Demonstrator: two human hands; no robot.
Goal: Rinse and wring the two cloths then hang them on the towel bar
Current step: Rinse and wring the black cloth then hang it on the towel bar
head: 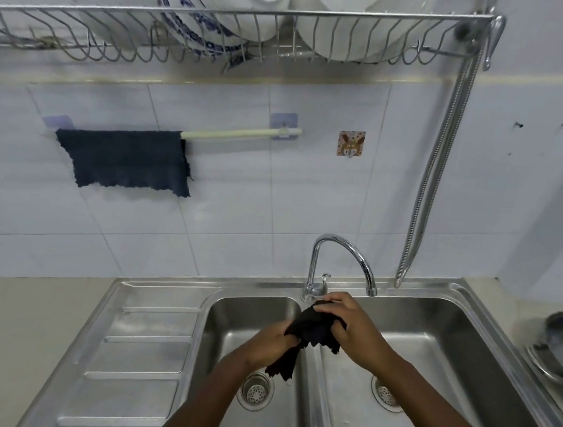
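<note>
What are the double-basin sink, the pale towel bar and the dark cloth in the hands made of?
Double-basin sink: looks like stainless steel, brushed-to-shiny, with soft reflections and pressed drainboard ridges.
Pale towel bar: probably cream plastic, matte; could be painted metal.
Dark cloth, twisted between left hand and right hand: soft woven or microfibre fabric, bunching, with frayed wavy edges.

Under my hands is the steel double sink [454, 300], a strainer [255, 392] in the left basin's drain; left of them its ribbed drainboard [143, 348] (bare metal) meets the beige counter [14, 332].
</note>
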